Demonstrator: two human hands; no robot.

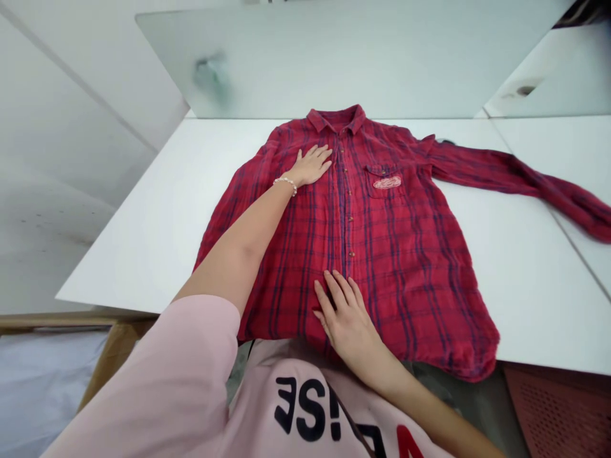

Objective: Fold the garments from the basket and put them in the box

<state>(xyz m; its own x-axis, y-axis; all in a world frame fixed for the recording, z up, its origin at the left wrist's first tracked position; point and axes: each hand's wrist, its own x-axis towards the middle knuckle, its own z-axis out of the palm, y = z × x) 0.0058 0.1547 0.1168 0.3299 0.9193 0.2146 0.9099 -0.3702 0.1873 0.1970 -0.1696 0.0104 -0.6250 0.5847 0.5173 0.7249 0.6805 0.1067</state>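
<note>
A red and navy plaid button-up shirt [405, 254] lies front side up, its collar at the far side and its hem over the near table edge. One sleeve stretches out to the right; the left sleeve cannot be seen. My left hand [311, 166], with a beaded bracelet [286, 183] at the wrist, rests flat on the upper chest beside the button placket. Lower down, my right hand [347, 318] lies on the shirt near the hem, fingers extended. Neither hand grips the cloth. A chest pocket [384, 182] with a pale patch shows right of the buttons.
The shirt is on a white table [539, 280] with a seam at the right. A frosted glass partition [358, 57] stands along the back edge. Below left is a cardboard box [102, 356] with pale material inside. A reddish perforated chair or panel [563, 413] is at the lower right.
</note>
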